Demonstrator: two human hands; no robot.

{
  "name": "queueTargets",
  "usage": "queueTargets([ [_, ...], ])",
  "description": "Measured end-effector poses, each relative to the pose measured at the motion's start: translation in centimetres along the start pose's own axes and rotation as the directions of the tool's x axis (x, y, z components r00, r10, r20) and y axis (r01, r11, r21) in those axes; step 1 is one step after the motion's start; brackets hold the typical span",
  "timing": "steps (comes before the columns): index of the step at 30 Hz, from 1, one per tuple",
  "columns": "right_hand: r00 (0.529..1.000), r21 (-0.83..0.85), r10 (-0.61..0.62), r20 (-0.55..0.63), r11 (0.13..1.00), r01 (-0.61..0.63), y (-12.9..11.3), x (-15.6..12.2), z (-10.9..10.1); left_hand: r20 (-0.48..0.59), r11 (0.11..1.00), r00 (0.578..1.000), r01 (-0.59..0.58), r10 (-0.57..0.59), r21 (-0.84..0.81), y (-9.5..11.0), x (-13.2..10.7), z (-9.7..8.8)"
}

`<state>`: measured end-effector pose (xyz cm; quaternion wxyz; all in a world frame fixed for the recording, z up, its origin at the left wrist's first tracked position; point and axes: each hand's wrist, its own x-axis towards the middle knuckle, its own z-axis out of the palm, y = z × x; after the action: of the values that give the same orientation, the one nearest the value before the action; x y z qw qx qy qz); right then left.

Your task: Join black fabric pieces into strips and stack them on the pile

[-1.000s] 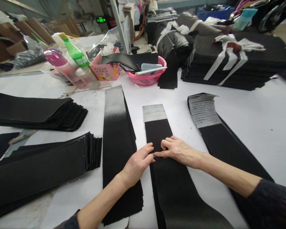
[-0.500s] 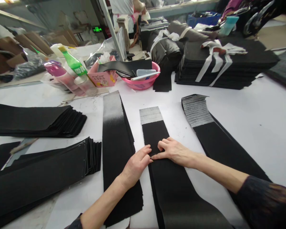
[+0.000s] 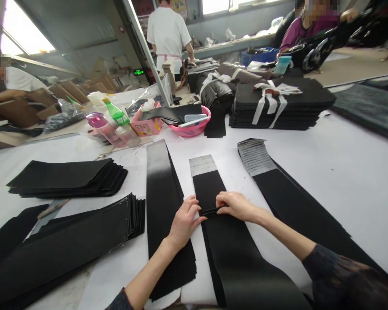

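Observation:
In front of me lies the middle stack of black sheet strips (image 3: 210, 187), its far end a pale grey band. A top black strip (image 3: 242, 258) covers its near part, and its far edge crosses the stack between my hands. My left hand (image 3: 185, 221) is at the left end of that edge, thumb on the upper strip and fingers bent beside the stack's side. My right hand (image 3: 235, 206) pinches the same edge further right, fingers curled. The near end of the top strip bends up in a curve toward me.
More black strips (image 3: 163, 206) lie to the left, and another grey-ended pile (image 3: 287, 193) to the right. Several stacks (image 3: 67, 176) sit at far left. Behind are a pink basin (image 3: 194, 129), a green bottle (image 3: 116, 113) and a tied black bundle (image 3: 278, 103). Other people work further back.
My right hand has shifted a little right along the strip's edge, away from my left, and a dark gap shows there. The view has tilted up, showing more of the room.

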<state>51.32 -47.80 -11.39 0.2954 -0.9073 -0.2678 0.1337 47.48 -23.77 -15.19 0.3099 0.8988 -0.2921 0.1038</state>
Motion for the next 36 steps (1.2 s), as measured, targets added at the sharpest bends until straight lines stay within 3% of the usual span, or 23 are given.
queueTargets([
  [3,0.998,0.047,0.043,-0.035,0.998,-0.041,-0.4,-0.9,-0.5,-0.053,0.990,0.997,0.047,-0.054,-0.135,0.7,0.2,-0.6],
  [6,0.994,0.120,0.077,-0.071,0.990,-0.068,-1.3,-1.7,-0.9,-0.036,0.918,0.977,0.184,-0.209,-0.351,2.1,0.4,-0.8],
  [11,0.988,0.320,0.125,-0.095,0.943,-0.089,-3.3,-2.5,-2.0,0.165,0.561,0.863,0.444,-0.477,-0.699,4.9,0.4,-0.4],
  [13,0.988,0.371,0.131,-0.077,0.924,-0.094,-3.8,-2.8,-2.6,0.214,0.433,0.827,0.470,-0.519,-0.769,5.7,0.3,-0.5],
  [15,0.989,0.407,0.133,-0.062,0.908,-0.096,-3.9,-3.1,-3.0,0.230,0.364,0.816,0.464,-0.530,-0.807,6.3,0.2,-0.8],
  [21,0.976,0.505,0.209,-0.054,0.849,-0.154,-3.1,-3.7,-3.0,0.225,0.326,0.817,0.442,-0.530,-0.836,7.5,-0.3,-1.7],
  [29,0.942,0.797,0.334,0.014,0.566,-0.212,-3.3,-4.6,-2.3,0.235,0.305,0.821,0.436,-0.520,-0.846,8.2,-1.3,-2.4],
  [32,0.932,0.846,0.362,0.027,0.488,-0.214,-3.9,-4.7,-2.1,0.256,0.234,0.820,0.420,-0.511,-0.877,8.3,-1.6,-2.6],
  [36,0.938,0.849,0.346,0.008,0.494,-0.189,-5.2,-4.5,-2.1,0.303,0.113,0.790,0.422,-0.534,-0.900,8.5,-1.4,-2.5],
])
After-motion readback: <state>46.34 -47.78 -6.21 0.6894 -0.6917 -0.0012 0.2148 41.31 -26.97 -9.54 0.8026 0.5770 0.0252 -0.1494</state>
